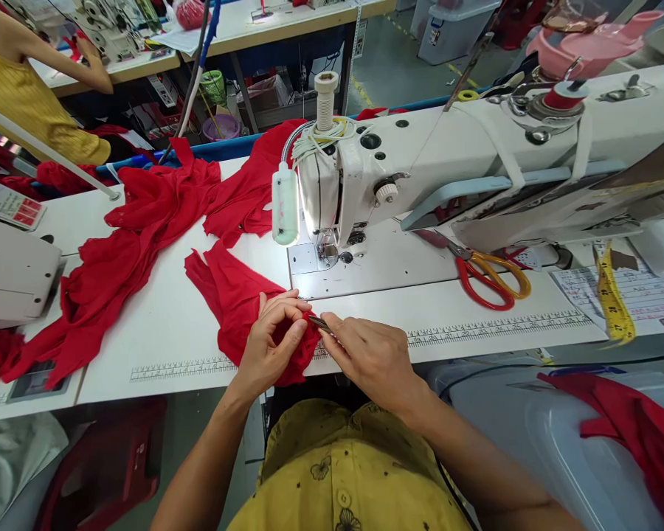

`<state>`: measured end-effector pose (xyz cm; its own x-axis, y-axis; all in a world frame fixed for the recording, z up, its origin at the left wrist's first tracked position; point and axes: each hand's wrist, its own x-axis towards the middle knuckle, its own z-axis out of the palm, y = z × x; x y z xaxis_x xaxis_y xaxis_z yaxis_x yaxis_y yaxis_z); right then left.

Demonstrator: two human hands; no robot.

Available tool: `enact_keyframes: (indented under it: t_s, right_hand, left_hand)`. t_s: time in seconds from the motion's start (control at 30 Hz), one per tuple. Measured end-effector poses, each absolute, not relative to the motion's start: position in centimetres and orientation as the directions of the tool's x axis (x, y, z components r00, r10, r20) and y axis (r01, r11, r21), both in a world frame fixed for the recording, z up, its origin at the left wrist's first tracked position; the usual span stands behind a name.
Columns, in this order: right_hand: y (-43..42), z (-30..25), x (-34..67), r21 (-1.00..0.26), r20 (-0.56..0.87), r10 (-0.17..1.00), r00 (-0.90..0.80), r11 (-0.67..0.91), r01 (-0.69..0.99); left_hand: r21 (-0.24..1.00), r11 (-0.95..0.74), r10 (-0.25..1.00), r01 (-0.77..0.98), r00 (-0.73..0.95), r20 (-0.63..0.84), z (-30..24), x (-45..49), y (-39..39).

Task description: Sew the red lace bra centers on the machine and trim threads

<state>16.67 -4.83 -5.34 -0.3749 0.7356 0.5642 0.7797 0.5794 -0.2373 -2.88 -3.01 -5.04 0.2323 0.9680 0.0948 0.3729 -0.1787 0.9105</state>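
Observation:
Near the table's front edge, my left hand (271,335) pinches the edge of a piece of red fabric (235,291), which spreads away from it to the upper left. My right hand (373,358) is closed around a small metal tool that looks like thread snips (319,322). Its tip meets the fabric right beside my left fingertips. Just beyond my hands is the needle area of a white sewing machine (327,254). Part of the fabric hangs over the table edge below my left hand.
Scissors (487,276) with red and orange handles lie on the machine bed. A yellow measuring tape (611,295) rests on papers at the right. More red fabric (138,236) covers the left. A co-worker in a yellow top (27,96) sits beyond. A plastic bin (531,435) stands right of me.

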Motion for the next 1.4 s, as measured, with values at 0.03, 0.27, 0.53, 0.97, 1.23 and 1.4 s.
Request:
enact_keyframes:
  t_s: [0.03, 0.27, 0.53, 0.97, 1.23, 1.4]
  right_hand:
    - [-4.8, -5.4, 16.7, -0.233, 0.564, 0.735, -0.377, 0.579, 0.781]
    - [-4.9, -5.1, 16.6, -0.172, 0.559, 0.727, -0.400, 0.573, 0.801]
    - [-5.0, -5.2, 16.4, -0.075, 0.597, 0.689, -0.411, 0.558, 0.826]
    - [-4.7, -5.4, 16.8, -0.234, 0.545, 0.752, -0.370, 0.561, 0.794]
    - [-2.4, -5.0, 15.9, -0.971, -0.022, 0.958, -0.286, 0.047, 0.235]
    - [-1.7, -5.1, 15.2, -0.983, -0.040, 0.953, -0.301, 0.016, 0.183]
  left_hand:
    - [0.910, -0.179, 0.968, 0.373, 0.233, 0.094, -5.0, -2.9, -3.0]
    - [0.905, -0.180, 0.966, 0.386, 0.242, 0.089, -5.0, -2.9, -3.1]
    - [0.892, -0.196, 0.962, 0.406, 0.254, 0.096, -5.0, -2.8, -3.2]
    - [0.907, -0.181, 0.965, 0.381, 0.247, 0.089, -4.9, -2.9, -3.2]
    - [0.888, -0.226, 0.952, 0.400, 0.284, 0.114, -4.9, -3.2, -3.1]
    - [0.877, -0.235, 0.950, 0.418, 0.291, 0.116, -4.9, -3.2, -3.1]
